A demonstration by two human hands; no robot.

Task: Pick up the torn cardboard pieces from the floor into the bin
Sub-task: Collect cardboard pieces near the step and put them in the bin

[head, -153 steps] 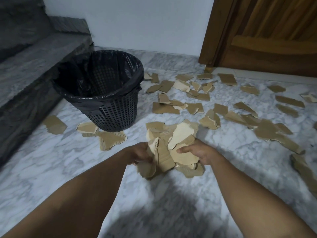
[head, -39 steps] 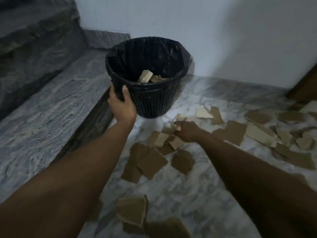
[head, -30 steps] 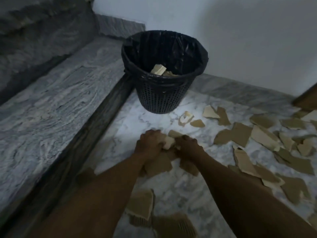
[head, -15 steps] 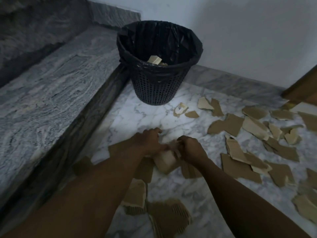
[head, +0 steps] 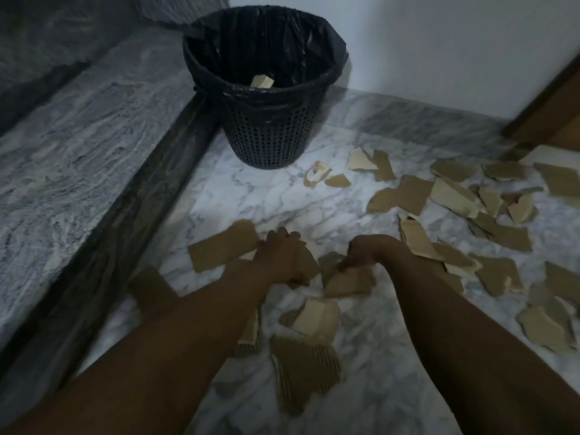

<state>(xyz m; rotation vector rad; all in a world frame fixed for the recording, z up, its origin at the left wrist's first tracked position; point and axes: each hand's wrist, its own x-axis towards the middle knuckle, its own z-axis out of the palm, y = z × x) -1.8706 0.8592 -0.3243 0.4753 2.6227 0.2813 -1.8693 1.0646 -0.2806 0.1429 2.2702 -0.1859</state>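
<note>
Both forearms are stretched forward and down to the marble floor. The left hand is held knuckles-up, its fingers curled round a brown scrap. The right hand is bent at the wrist, fingers closed on a second scrap just beside. Torn cardboard pieces are strewn mostly rightward; one pale piece is seen inside the bin ahead.
</note>
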